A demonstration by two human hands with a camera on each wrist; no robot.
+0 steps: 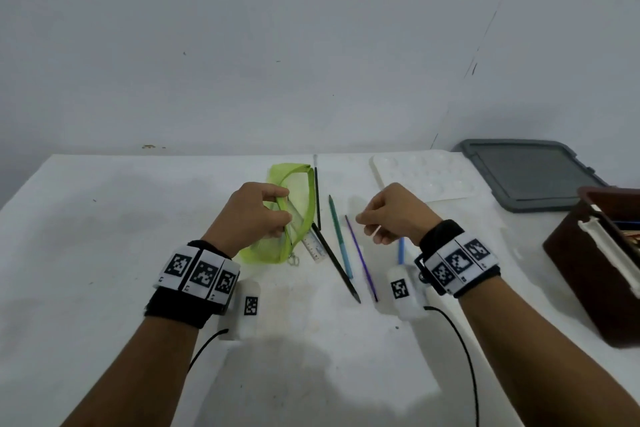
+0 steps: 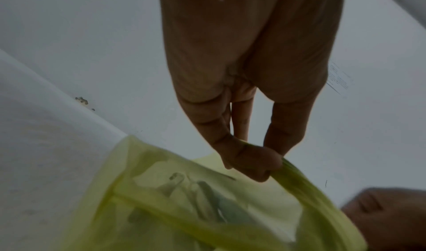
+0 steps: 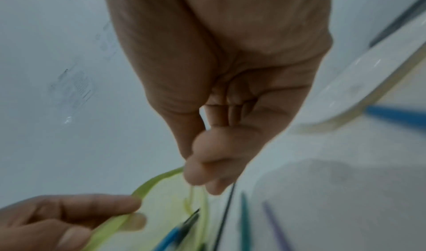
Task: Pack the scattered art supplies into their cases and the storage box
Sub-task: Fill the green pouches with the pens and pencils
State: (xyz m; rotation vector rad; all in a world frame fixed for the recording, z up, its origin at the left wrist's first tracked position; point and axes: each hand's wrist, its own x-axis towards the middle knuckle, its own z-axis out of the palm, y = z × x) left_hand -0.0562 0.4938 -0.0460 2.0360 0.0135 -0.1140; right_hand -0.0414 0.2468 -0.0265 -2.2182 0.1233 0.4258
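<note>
Desk (image 1: pixel 104 218): white, carrying everything.
Storage box (image 1: pixel 595 270): brown, at the right edge, gray lid (image 1: pixel 530 173) lying far right.
Pouch (image 1: pixel 294 191): green mesh, centre, mouth agape.
Left hand (image 1: pixel 254 215): pinched the pouch's rim, holding it open.
Right hand (image 1: pixel 391 215): curled, hovering over the pencils; holding anything? Couldn't tell.
Pencils (image 1: pixel 341 239): loose, just right of the pouch, beside a ruler (image 1: pixel 313 246).
Risk: a slipped rim pinch would likely collapse that floppy mouth, and the next pencil would jab mesh and roll away.
</note>
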